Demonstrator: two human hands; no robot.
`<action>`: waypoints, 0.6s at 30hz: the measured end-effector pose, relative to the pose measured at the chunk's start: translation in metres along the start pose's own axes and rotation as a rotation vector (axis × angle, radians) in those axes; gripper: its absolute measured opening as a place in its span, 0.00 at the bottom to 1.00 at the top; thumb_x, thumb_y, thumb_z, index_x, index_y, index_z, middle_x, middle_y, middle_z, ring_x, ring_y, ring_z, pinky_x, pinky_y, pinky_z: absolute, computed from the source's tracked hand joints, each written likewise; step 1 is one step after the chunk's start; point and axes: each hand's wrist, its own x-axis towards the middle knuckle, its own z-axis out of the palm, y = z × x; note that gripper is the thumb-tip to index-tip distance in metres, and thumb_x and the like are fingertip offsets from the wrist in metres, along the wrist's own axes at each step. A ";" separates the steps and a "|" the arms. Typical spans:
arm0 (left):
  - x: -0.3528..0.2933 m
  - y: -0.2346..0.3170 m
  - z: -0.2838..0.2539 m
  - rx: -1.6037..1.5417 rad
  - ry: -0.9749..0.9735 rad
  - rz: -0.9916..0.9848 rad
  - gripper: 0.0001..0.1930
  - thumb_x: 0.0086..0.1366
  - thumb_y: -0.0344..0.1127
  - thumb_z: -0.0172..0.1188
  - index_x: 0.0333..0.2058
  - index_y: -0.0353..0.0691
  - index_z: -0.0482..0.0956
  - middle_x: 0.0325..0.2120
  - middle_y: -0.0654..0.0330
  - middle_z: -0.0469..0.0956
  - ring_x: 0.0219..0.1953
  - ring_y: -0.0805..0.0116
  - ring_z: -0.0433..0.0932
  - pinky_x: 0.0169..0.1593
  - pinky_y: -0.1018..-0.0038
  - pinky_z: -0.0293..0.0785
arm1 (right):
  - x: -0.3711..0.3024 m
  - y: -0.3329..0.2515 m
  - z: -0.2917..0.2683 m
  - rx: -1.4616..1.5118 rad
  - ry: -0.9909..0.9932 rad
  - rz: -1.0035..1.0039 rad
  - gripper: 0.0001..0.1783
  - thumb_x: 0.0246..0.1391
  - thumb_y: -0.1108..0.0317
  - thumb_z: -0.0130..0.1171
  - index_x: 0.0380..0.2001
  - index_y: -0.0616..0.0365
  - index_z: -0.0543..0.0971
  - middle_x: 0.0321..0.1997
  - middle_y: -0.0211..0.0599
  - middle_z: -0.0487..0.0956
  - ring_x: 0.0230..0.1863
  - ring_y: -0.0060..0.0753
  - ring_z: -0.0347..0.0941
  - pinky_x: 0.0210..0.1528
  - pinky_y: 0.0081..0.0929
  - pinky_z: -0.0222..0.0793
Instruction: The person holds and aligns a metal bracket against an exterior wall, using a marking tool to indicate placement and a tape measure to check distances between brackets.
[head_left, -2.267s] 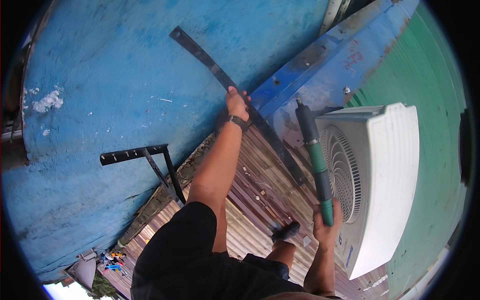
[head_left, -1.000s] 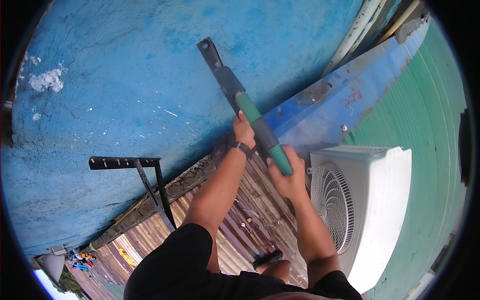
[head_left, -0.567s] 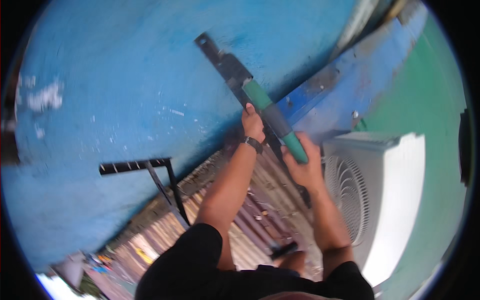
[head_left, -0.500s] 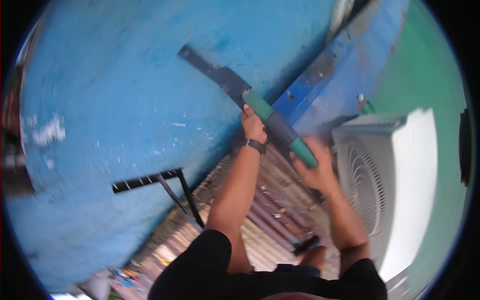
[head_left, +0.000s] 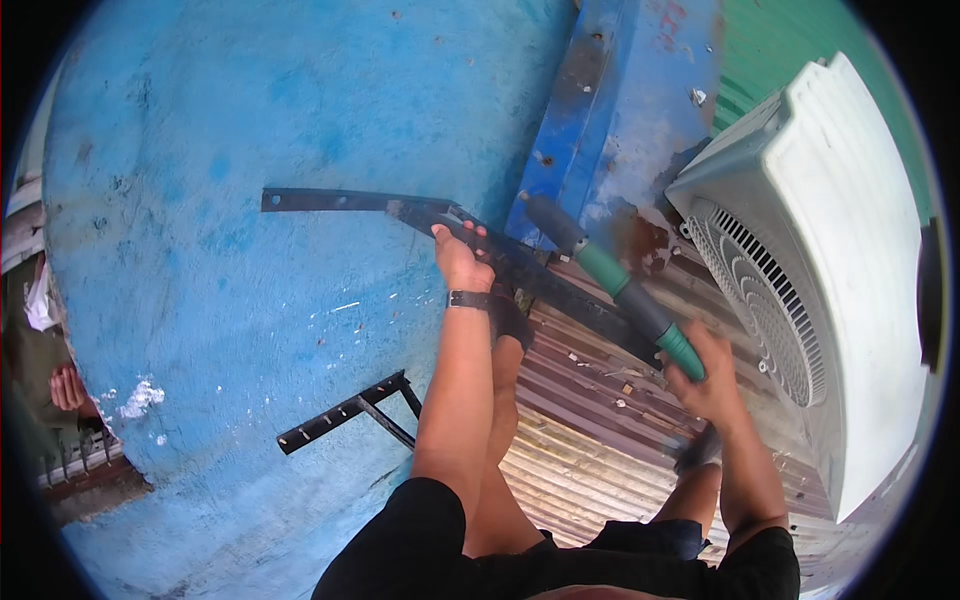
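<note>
My left hand (head_left: pixel 462 262) is closed around a black metal bracket (head_left: pixel 590 305), thumb on top and fingers wrapped behind. One flat arm of the bracket, with holes in it, lies along the blue wall (head_left: pixel 250 270); its other arm slants down to the right. My right hand (head_left: pixel 710 370) grips the lower green end of a long green-and-black cylindrical tool (head_left: pixel 605 268). Its dark tip points up and left, next to the bracket's slanting arm. What kind of tool it is I cannot make out.
A second black bracket (head_left: pixel 340 415) juts from the wall, lower left. The white air-conditioner outdoor unit (head_left: pixel 850 250) stands close by my right arm. Corrugated metal roofing (head_left: pixel 590 400) lies underfoot, with small debris. Another person's hand (head_left: pixel 68 388) shows at the far left edge.
My right hand has moved right and down with the tool, away from my left hand. The bracket has tilted, its far arm now nearly level. The view has turned.
</note>
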 end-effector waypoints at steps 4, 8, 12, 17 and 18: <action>-0.006 0.004 -0.001 0.006 0.026 -0.034 0.19 0.79 0.57 0.37 0.44 0.51 0.69 0.32 0.67 0.77 0.26 0.73 0.76 0.22 0.78 0.60 | 0.012 -0.021 0.017 0.023 -0.009 -0.014 0.17 0.41 0.79 0.62 0.39 0.60 0.77 0.27 0.44 0.75 0.25 0.47 0.76 0.30 0.35 0.70; -0.002 -0.002 -0.008 -0.087 0.034 -0.002 0.19 0.78 0.56 0.40 0.45 0.49 0.70 0.34 0.66 0.77 0.29 0.70 0.78 0.24 0.74 0.66 | 0.044 -0.048 0.051 0.097 -0.039 -0.112 0.13 0.45 0.78 0.62 0.37 0.59 0.77 0.25 0.40 0.73 0.21 0.39 0.72 0.28 0.30 0.67; 0.023 -0.016 -0.015 -0.391 -0.177 0.017 0.10 0.76 0.43 0.50 0.46 0.44 0.70 0.33 0.63 0.77 0.31 0.67 0.78 0.29 0.67 0.77 | 0.094 -0.084 0.098 0.157 -0.029 -0.248 0.14 0.47 0.78 0.62 0.40 0.59 0.77 0.25 0.38 0.75 0.22 0.30 0.72 0.28 0.28 0.68; 0.009 -0.024 -0.007 -0.558 -0.205 -0.048 0.12 0.73 0.47 0.51 0.34 0.47 0.75 0.30 0.58 0.81 0.26 0.60 0.80 0.25 0.64 0.78 | 0.144 -0.108 0.140 0.168 -0.087 -0.337 0.16 0.48 0.79 0.60 0.42 0.60 0.77 0.28 0.46 0.79 0.26 0.48 0.80 0.29 0.33 0.72; 0.010 -0.025 -0.004 -0.530 -0.192 0.007 0.14 0.73 0.49 0.51 0.34 0.46 0.75 0.29 0.57 0.80 0.26 0.60 0.80 0.25 0.65 0.78 | 0.151 -0.105 0.147 0.171 -0.092 -0.350 0.15 0.49 0.79 0.60 0.43 0.60 0.76 0.27 0.43 0.78 0.26 0.40 0.79 0.30 0.30 0.72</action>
